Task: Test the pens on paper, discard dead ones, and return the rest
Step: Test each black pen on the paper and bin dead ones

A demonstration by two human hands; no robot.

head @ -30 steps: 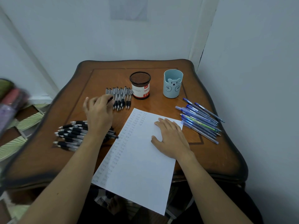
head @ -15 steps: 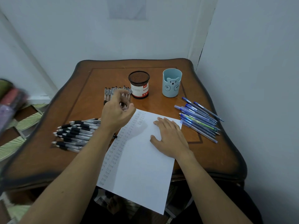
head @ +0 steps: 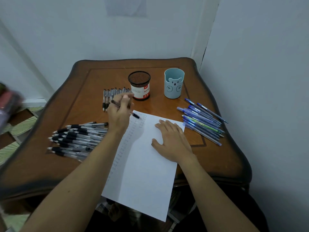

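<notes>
Where the left hand closes: fingers curl round a black pen, its tip at the far left corner of the paper.
Right hand: fingers straight, slightly spread, pressed flat on the paper.
Edges: the sheet overhangs the front edge of the surface.
Open room: bare paper near the front.
Sides: black pen pile left, blue pens right.
Left forearm: reaches forward along the sheet's left side.

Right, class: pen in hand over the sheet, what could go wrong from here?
The paper overhangs the table; only the right hand pins it, so it may slide. The pen in the left hand could be returned to the wrong loose pile: black pens or blue pens.
</notes>
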